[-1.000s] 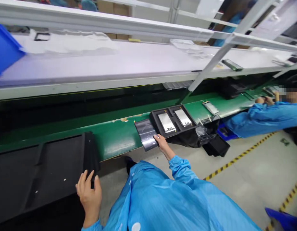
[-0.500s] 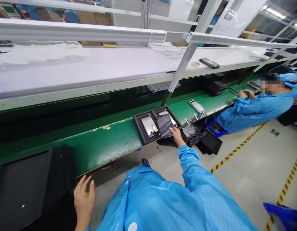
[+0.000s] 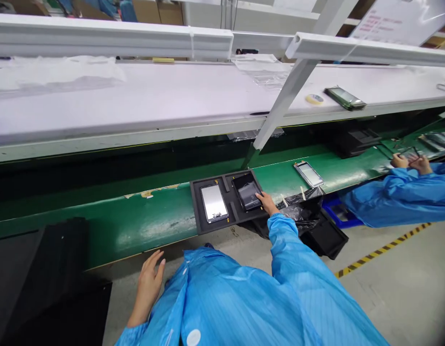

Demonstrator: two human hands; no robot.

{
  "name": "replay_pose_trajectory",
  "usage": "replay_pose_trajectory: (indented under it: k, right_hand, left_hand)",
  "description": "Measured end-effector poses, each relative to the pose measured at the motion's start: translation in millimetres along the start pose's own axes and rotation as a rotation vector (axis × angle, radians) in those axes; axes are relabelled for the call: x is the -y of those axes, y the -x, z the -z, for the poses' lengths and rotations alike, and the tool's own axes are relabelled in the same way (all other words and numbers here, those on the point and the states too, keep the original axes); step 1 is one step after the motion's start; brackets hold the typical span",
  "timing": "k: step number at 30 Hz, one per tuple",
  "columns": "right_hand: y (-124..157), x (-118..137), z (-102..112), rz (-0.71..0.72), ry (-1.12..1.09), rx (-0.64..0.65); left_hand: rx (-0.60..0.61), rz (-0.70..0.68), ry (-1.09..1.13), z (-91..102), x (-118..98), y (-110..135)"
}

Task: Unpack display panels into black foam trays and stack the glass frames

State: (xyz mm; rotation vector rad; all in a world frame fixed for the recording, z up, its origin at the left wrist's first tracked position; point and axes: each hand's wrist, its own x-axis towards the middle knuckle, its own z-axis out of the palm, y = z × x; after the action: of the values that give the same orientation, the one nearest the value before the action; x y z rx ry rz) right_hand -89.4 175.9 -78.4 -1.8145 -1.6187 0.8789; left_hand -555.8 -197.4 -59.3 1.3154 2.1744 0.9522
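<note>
My right hand (image 3: 267,203) grips the lower right edge of a black screen panel (image 3: 246,190), thumb and fingers closed on it. The panel lies over the right compartment of a black foam tray (image 3: 198,214); whether it rests fully inside, I cannot tell. In the left compartment lies a second panel (image 3: 214,202), its silvery-white face up. My left hand (image 3: 149,278) hangs in front of the bench edge with its fingers apart, holding nothing. The tray sits at the front edge of the green bench (image 3: 146,233).
A bagged panel (image 3: 309,174) lies right of the tray, above a black plastic bag (image 3: 298,211). Black trays (image 3: 56,250) are stacked at left. A white post (image 3: 280,105) rises behind. On the right, a co-worker's hands (image 3: 412,162) hold a frame-like part.
My right hand has laid the black panel down over the tray's right compartment, covering the silvery surface seen there. My left hand has shifted right and up in view. The camera view has swung.
</note>
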Motion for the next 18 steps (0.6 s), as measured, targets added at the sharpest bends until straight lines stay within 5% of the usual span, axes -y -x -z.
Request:
replay_pose_trajectory:
  k: [4,8,13,18]
  right_hand:
    - [5.5,-1.7,5.4,-0.092,0.338,-0.019]
    - [25.1,17.5,-15.4,0.019,0.734,-0.048]
    - [37.1,40.4,-64.6,-0.033,0.852,0.206]
    - [31.0,48.5,-82.3,0.016,0.937,0.214]
  left_hand:
    - [0.027,0.046,-0.011,-9.7,-1.0,3.9]
    - [0.061,0.044,-0.012,-16.4,0.1,2.9]
    - [0.071,0.011,-0.007,-13.5,10.6,0.2]
    - [0.088,-0.002,0.001,3.7,43.4,8.4]
